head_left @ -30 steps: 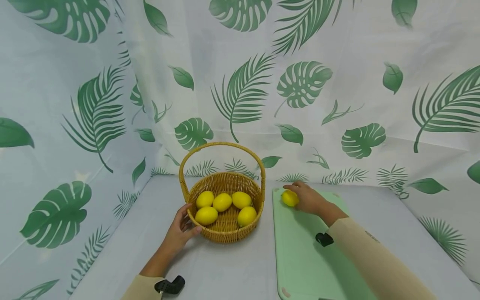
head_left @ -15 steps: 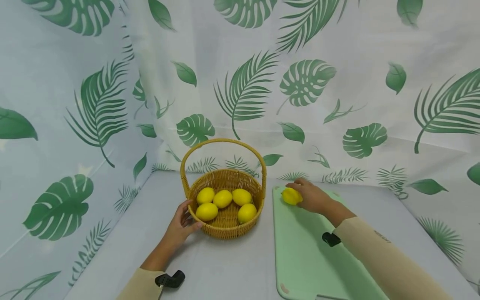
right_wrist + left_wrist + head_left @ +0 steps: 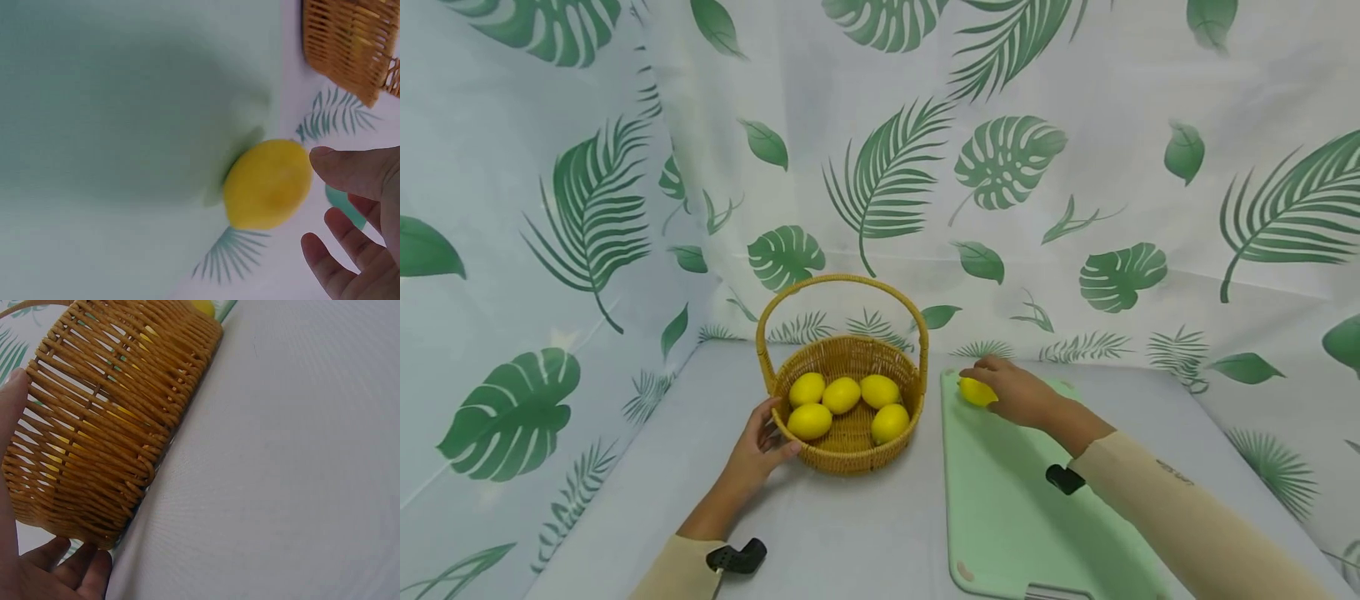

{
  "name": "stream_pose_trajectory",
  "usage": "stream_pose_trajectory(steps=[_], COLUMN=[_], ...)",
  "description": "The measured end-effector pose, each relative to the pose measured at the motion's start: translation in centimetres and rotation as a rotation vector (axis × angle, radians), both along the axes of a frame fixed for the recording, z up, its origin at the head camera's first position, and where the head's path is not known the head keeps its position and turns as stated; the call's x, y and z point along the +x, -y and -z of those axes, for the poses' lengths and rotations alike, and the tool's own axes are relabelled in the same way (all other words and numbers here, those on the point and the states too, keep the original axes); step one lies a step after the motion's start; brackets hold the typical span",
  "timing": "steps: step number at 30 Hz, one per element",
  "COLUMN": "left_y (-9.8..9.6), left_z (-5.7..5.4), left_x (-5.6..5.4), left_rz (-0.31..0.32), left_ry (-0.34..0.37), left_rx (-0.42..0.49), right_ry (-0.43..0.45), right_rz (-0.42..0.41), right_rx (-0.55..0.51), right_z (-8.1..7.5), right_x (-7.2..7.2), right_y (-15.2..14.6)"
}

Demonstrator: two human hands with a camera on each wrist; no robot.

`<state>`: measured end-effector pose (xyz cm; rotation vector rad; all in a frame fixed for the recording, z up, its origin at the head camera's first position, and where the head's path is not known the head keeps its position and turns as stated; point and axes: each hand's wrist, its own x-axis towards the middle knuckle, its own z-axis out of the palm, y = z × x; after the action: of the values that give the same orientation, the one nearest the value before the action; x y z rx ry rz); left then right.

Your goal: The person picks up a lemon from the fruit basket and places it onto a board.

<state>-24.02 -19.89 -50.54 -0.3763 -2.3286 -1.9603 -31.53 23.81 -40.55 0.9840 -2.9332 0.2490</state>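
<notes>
A wicker basket [image 3: 847, 461] with a tall arched handle stands left of the middle, holding several lemons [image 3: 809, 422]. My left hand [image 3: 752, 454] grips its left side, thumb at the front and fingers curled behind. In the left wrist view, the basket's woven wall [image 3: 100, 419] lies between the thumb and the fingertips [image 3: 94, 575]. One more lemon [image 3: 269, 184] rests at the far left corner of a pale green cutting board [image 3: 1000, 500]. My right hand [image 3: 1018, 396] is over it. The right wrist view shows the thumb right by the lemon's end, the other fingers spread and apart from it.
A white cloth with green leaf prints [image 3: 880, 183] hangs behind and along the left. White tabletop [image 3: 850, 542] lies between the basket and the board. The board has a cut-out with a metallic edge [image 3: 1056, 592] near the bottom of the head view.
The right hand now covers slightly more of the lemon on the board. The left hand and the basket keep their places; the head view has shifted a little.
</notes>
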Motion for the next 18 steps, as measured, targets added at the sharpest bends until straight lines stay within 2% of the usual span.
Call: stream_pose_trajectory(steps=[2, 7, 13, 18], left_y=[0.2, 0.3, 0.2, 0.1], left_z=[0.7, 1.0, 0.8, 0.5], left_x=[-0.4, -0.5, -0.3, -0.1], left_rz=[-0.007, -0.007, -0.016, -0.013], left_ry=[-0.011, -0.012, -0.027, -0.029], left_rx=[-0.004, -0.007, -0.025, -0.019], right_ry=[0.013, 0.022, 0.000, -0.003], right_rz=[-0.007, -0.048, -0.109, -0.176], right_rx=[0.005, 0.025, 0.067, 0.060], right_z=[-0.6, -1.2, -1.4, -1.8], right_x=[0.4, 1.1, 1.8, 2.7], right_y=[0.6, 1.8, 3.5, 4.9])
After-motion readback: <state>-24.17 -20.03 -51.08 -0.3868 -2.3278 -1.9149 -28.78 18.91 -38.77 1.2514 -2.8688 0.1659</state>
